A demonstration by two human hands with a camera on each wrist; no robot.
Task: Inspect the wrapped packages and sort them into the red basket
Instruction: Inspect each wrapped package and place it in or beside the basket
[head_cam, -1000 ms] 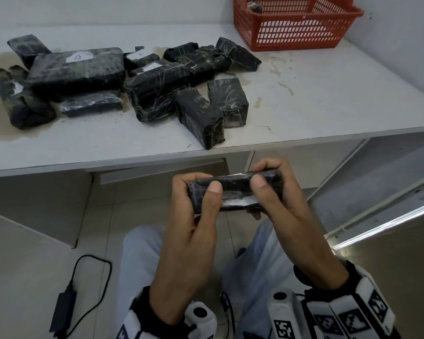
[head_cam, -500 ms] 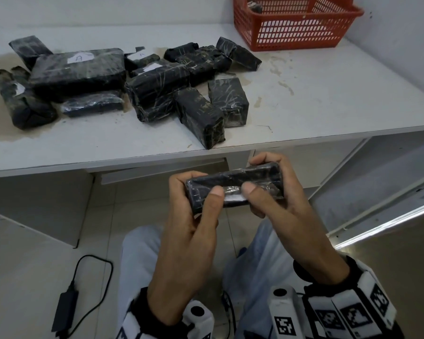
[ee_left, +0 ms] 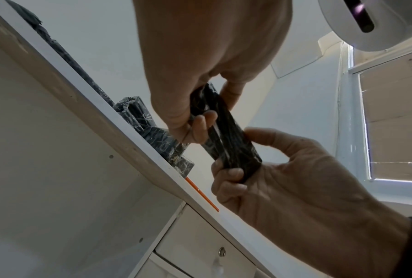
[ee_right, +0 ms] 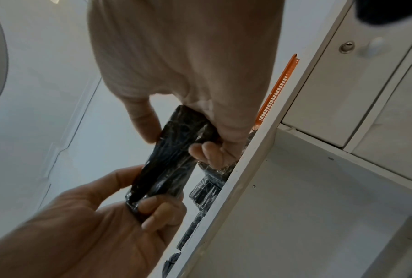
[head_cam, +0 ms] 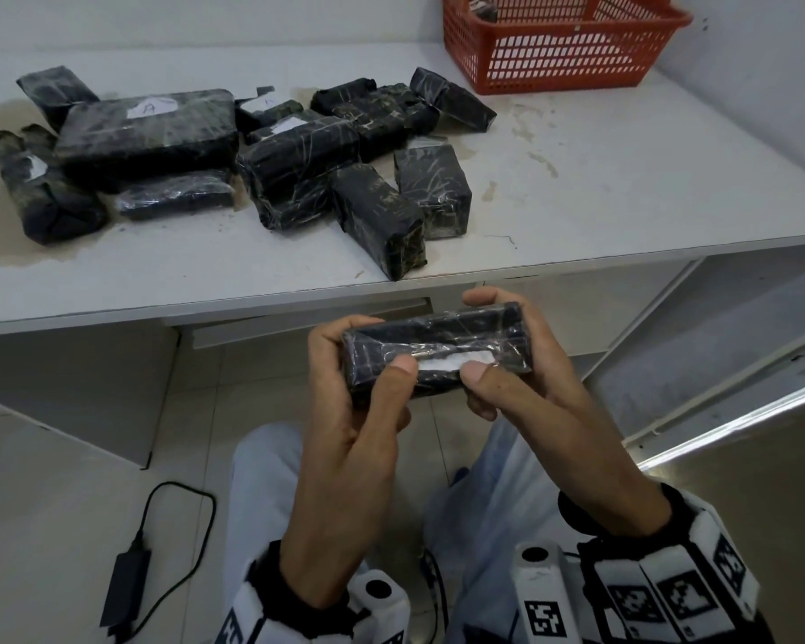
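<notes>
A small black wrapped package (head_cam: 438, 350) with a white label strip on its near face is held level in front of the table edge, above my lap. My left hand (head_cam: 366, 350) grips its left end, thumb on the near face. My right hand (head_cam: 484, 337) grips the right end the same way. The left wrist view shows the package (ee_left: 229, 143) between both hands, as does the right wrist view (ee_right: 169, 163). The red basket (head_cam: 554, 62) stands at the table's far right with one dark package (head_cam: 484, 11) inside. Several black wrapped packages (head_cam: 298, 155) lie on the table.
The white table (head_cam: 623, 178) has a bare stretch between the pile and the basket. A wall rises just right of the basket. Below the table are a drawer unit (ee_left: 200, 244) and an open shelf (head_cam: 716, 341). A charger with its cable (head_cam: 126, 583) lies on the floor.
Both hands have lifted the package slightly toward the table edge and turned it, so its broad face with the white label strip now faces me. The thumbs have slid closer together.
</notes>
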